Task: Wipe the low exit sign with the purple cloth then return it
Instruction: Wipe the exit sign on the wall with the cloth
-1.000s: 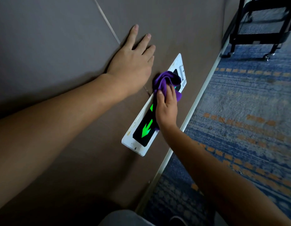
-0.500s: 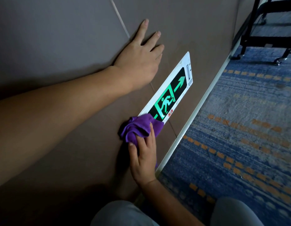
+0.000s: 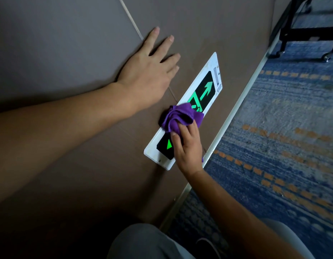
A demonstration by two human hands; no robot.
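Note:
The low exit sign (image 3: 206, 88) is a long white-framed panel with glowing green arrows on black, fixed to the brown wall just above the floor. A bunched purple cloth (image 3: 177, 118) presses on the sign's middle and hides part of the running-figure symbol. My right hand (image 3: 188, 148) grips the cloth from below and covers part of the sign's near half. Flat against the wall above the sign lies my left hand (image 3: 149, 73), fingers spread, holding nothing.
A pale skirting strip (image 3: 234, 111) runs along the foot of the wall. Blue carpet with orange dashes (image 3: 285, 143) fills the right side. A black wheeled cart (image 3: 309, 32) stands at the top right. My grey-trousered knees (image 3: 147, 242) are at the bottom edge.
My right hand has slid the purple cloth from the sign's near end back up to its middle. The near arrow now shows. My left hand stays planted on the wall.

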